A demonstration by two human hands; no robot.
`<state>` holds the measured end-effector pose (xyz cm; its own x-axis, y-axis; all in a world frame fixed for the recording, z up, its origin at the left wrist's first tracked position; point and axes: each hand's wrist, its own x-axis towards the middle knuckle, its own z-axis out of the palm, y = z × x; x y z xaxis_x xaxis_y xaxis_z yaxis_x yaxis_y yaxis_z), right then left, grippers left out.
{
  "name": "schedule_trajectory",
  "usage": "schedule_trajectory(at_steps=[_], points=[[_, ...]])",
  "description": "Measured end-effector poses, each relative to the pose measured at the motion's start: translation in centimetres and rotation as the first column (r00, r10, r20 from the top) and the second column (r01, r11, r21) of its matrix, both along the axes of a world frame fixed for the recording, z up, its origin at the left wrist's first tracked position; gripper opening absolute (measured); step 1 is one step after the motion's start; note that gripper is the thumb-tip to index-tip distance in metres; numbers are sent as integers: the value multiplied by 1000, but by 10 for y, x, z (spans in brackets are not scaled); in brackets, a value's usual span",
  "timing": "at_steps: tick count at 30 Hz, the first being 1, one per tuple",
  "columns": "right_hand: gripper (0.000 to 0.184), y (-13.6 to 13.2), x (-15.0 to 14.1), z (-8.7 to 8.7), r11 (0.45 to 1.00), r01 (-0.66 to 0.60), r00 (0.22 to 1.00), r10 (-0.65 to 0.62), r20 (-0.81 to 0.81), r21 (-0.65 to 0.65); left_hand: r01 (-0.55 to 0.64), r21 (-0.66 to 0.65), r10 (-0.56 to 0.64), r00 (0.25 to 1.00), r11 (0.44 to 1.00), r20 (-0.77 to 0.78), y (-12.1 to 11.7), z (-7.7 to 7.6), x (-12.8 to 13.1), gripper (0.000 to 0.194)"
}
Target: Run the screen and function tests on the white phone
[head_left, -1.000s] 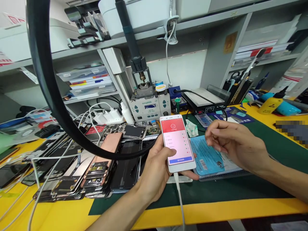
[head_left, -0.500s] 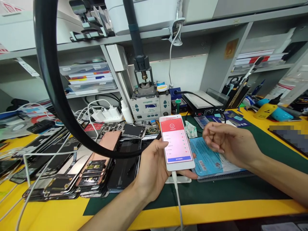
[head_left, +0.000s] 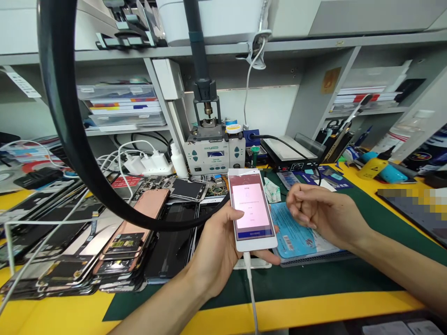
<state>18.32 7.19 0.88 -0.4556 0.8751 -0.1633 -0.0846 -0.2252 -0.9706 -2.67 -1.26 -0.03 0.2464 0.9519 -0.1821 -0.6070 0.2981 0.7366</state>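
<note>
My left hand point(head_left: 220, 242) is wrapped round a white smartphone point(head_left: 256, 244), the thumb lying on the left side of its lit screen. A pale pop-up box covers the middle of the screen, with a blue bar below it; the text is too small to read. From the phone's bottom edge a white charging cable point(head_left: 250, 284) runs down to the table's front. To the phone's right, my right hand point(head_left: 316, 209) hovers with its fingers curled in and nothing visible in them. Beneath that hand lies a blue printed packet point(head_left: 295, 232). Another white-edged phone point(head_left: 256, 264) lies partly hidden under my left hand.
Stacks of dismantled phones and screens point(head_left: 118, 242) fill the left side. A black hose point(head_left: 56, 93) loops across the left foreground. Behind stand a soldering or hot-air station point(head_left: 214, 156), a white power strip point(head_left: 153, 163) and a flat black-framed device point(head_left: 293, 151). A yellow bottle point(head_left: 375, 165) stands right.
The phone's screen has changed from a red-topped list to a dimmed page with a pop-up box. The whole view has shifted slightly; both hands keep nearly the same pose.
</note>
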Motion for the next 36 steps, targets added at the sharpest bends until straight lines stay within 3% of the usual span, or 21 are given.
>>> schedule_trajectory(at_steps=[10, 24, 29, 36], points=[[26, 0, -1, 0, 1000, -20, 1000, 20, 10, 0, -29, -74, 24, 997, 997, -71, -1, 1, 1, 47], [25, -1, -3, 0, 1000, -6, 1000, 6, 10, -10, -53, -72, 46, 994, 996, -102, -1, 1, 5, 44], [25, -1, -4, 1, 1000, 8, 1000, -8, -10, -19, -16, -117, -2, 988, 993, -153, -4, 3, 6, 52], [21, 1, -3, -2, 1000, -30, 998, 30, -62, -6, -51, -88, 36, 987, 995, -157, -7, 10, 10, 64]])
